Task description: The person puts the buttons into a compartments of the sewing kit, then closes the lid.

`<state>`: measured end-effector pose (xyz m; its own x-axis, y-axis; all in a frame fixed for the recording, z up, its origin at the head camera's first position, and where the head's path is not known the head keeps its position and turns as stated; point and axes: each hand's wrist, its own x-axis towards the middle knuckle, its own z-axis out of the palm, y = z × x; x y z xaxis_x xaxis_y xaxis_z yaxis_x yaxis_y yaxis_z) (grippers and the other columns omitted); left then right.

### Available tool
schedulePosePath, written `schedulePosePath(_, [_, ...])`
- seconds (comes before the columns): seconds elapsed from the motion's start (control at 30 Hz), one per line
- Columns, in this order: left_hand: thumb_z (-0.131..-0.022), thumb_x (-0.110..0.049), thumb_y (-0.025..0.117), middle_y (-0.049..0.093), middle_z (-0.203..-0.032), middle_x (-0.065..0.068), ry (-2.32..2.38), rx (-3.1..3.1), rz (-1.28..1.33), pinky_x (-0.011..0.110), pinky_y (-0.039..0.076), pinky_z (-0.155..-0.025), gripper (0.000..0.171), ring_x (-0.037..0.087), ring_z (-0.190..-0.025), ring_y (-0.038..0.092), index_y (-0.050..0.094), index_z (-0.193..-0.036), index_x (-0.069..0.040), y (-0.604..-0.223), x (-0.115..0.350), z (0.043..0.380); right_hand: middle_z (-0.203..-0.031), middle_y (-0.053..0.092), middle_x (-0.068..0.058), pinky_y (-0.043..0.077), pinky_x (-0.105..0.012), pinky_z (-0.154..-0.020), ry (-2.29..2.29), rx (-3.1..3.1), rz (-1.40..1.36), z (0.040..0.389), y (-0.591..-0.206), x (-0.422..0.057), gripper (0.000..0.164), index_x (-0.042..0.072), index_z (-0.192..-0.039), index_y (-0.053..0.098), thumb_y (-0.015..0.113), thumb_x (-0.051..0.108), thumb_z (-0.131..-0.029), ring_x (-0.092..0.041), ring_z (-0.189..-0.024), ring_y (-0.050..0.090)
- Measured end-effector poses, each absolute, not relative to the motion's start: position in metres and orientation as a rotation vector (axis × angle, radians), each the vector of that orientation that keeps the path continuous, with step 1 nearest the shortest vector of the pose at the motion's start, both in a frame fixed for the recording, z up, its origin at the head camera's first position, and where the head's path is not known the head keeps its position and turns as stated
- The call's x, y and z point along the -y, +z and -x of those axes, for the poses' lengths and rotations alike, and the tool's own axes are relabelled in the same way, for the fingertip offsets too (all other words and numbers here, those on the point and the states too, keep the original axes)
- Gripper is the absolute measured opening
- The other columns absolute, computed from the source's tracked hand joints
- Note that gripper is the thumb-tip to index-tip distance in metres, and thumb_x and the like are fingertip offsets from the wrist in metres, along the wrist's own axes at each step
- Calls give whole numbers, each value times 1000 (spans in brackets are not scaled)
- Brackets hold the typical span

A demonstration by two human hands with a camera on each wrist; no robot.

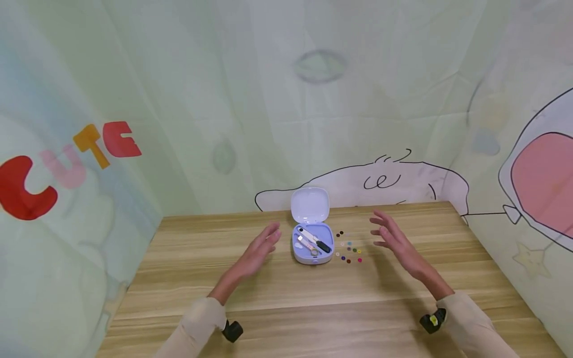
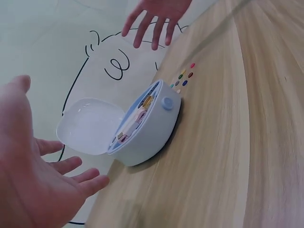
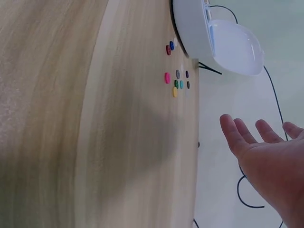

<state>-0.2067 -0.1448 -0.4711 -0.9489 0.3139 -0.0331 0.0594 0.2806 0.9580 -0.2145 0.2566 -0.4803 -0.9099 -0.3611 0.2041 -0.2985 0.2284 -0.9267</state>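
A small white-and-blue sewing box [image 1: 313, 259] stands on the table with its lid [image 1: 310, 205] raised. Inside lie a black-handled tool [image 1: 322, 246] and a slim pale tool with a ring-like end [image 1: 314, 252]; their exact kinds are too small to tell. Several coloured buttons [image 1: 359, 260] are scattered to the right of the box. My left hand [image 1: 257, 251] hovers left of the box, fingers extended, touching nothing. On the other side, my right hand [image 1: 398, 243] is held above the table beyond the buttons, its fingers spread and holding nothing.
The wooden table [image 1: 268, 318] reaches back to a printed cloth [image 1: 215, 99] hanging behind it and at both sides. Each wrist carries a small black camera, the left one [image 1: 233, 331] and the right one [image 1: 432, 321].
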Motion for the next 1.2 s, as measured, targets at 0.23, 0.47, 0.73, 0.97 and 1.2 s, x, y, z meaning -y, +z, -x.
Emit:
schedulePosePath(0.23, [-111, -44, 42, 35, -155, 29, 1943, -2044, -156, 51, 47, -112, 67, 47, -138, 45, 29, -158, 2, -483, 138, 215, -156, 34, -27, 51, -53, -106, -1887, -2302, 563, 214, -490, -262, 54, 7, -162, 21, 28, 33, -115, -21, -127, 53])
schedulePosePath(0.47, [-109, -27, 50, 36, -148, 36, 2029, -1893, 16, 53, 48, -111, 60, 49, -129, 49, 31, -150, 12, -493, 127, 223, -153, 31, -35, 56, -47, -100, -1921, -2234, 524, 214, -497, -261, 57, 3, -161, 20, 29, 36, -115, -44, -126, 52])
schedulePosePath(0.73, [-108, -22, 50, 44, -142, 37, 1985, -1817, 143, 49, 53, -105, 63, 41, -115, 61, 29, -151, 18, -500, 118, 234, -149, 32, -39, 59, -41, -95, -1962, -2175, 508, 213, -504, -261, 56, 0, -158, 24, 29, 35, -115, -47, -121, 53])
schedulePosePath(0.97, [-107, -11, 50, 62, -119, 25, 1938, -1816, 144, 46, 57, -100, 41, 25, -93, 64, 51, -137, 16, -500, 111, 245, -146, 34, -39, 59, -47, -95, -1958, -2169, 502, 212, -507, -261, 55, 0, -157, 27, 28, 35, -115, -47, -120, 55])
schedulePosePath(1.2, [-103, -2, 57, 64, -109, 20, 1895, -1869, 190, 43, 60, -96, 36, 23, -90, 63, 53, -132, 20, -500, 106, 250, -140, 40, -39, 61, -47, -90, -1941, -2193, 479, 211, -513, -262, 51, -1, -153, 35, 36, 32, -115, -47, -115, 57])
